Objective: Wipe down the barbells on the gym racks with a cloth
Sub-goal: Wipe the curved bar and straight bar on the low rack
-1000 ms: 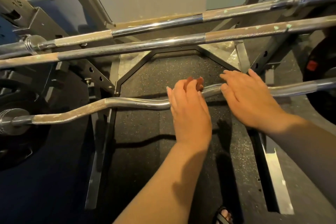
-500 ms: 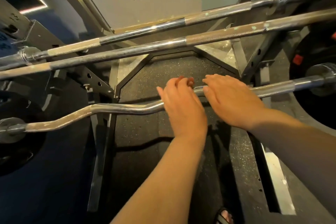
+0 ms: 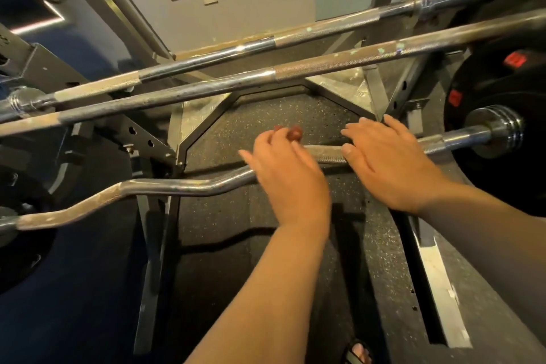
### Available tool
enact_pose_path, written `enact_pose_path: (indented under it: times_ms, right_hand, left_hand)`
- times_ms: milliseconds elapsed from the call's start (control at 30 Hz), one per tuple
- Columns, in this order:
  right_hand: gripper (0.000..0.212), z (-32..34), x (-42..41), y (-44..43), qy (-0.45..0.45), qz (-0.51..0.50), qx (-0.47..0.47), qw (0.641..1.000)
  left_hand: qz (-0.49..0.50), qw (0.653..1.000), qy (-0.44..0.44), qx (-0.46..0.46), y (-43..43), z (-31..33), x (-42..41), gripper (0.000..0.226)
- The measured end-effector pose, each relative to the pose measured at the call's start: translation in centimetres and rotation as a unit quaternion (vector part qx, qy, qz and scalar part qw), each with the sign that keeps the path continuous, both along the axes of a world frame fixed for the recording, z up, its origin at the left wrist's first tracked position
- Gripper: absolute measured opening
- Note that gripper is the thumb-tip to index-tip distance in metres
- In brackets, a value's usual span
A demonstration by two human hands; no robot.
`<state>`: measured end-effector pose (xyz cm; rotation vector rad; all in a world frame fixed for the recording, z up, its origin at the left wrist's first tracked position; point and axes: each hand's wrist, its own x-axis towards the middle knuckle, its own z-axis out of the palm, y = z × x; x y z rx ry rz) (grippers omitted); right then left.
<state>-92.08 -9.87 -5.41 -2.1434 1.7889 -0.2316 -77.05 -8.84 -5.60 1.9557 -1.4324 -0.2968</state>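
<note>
Left hand (image 3: 291, 177) lies over the curl bar (image 3: 165, 188), which sits racked nearest the person. Its fingers are bent and blurred, and I cannot tell whether they close round the shaft. Right hand (image 3: 390, 165) rests just beside it on the same bar, fingers straight and released. No cloth shows under either palm, so one likely needs fetching. Wrap it fully round the shaft and follow each bend out to the collar (image 3: 496, 130), then do the straight barbells (image 3: 325, 63) above.
</note>
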Motion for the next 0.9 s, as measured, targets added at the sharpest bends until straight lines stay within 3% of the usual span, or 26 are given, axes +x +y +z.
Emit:
enact_pose_path:
  times_ms: [133, 200, 267, 367, 433, 533, 633, 700, 767, 900]
  right_hand:
    - [0.048, 0.3, -0.8, 0.3, -0.036, 0.019, 0.004, 0.999]
    - [0.046, 0.6, -1.3, 0.5, -0.062, 0.020, 0.016, 0.998]
    - [0.047, 0.7, -1.5, 0.6, -0.073, 0.010, 0.023, 0.997]
    - [0.046, 0.3, -2.0, 1.3, -0.088, -0.014, -0.009, 0.996]
    - [0.044, -0.1, -2.2, 2.2, -0.148, -0.040, -0.017, 0.988]
    - [0.046, -0.3, -1.8, 3.4, -0.246, -0.068, -0.008, 0.967]
    - [0.045, 0.1, -0.8, 3.6, -0.305, -0.054, -0.018, 0.951]
    - [0.051, 0.6, 0.1, 3.4, -0.283, -0.052, 0.001, 0.958]
    - [0.059, 0.7, 1.3, 3.0, -0.195, -0.054, 0.013, 0.979]
    - [0.061, 0.8, 2.7, 1.9, -0.131, -0.063, -0.003, 0.989]
  left_hand:
    - [-0.214, 0.976, -0.039, -0.027, 0.2, 0.1, -2.6, 0.032]
    - [-0.257, 0.961, -0.086, -0.046, 0.3, -0.1, -0.3, 0.029]
    - [-0.192, 0.974, -0.110, -0.049, 0.4, -0.7, 2.7, 0.028]
    - [0.017, 0.999, -0.025, -0.021, 0.5, -0.9, 4.7, 0.027]
    - [0.045, 0.999, 0.009, -0.018, 0.8, -0.6, 2.6, 0.027]
    - [-0.077, 0.996, 0.038, -0.013, 1.0, 0.3, -2.5, 0.037]
    - [-0.238, 0.967, 0.085, 0.025, 1.0, 1.0, -4.5, 0.055]
    - [-0.273, 0.944, 0.171, 0.074, 1.0, 1.6, -3.7, 0.051]
    - [-0.267, 0.917, 0.281, 0.099, 1.2, 2.1, -2.3, 0.052]
    - [-0.250, 0.926, 0.276, 0.069, 0.9, 1.0, -1.1, 0.052]
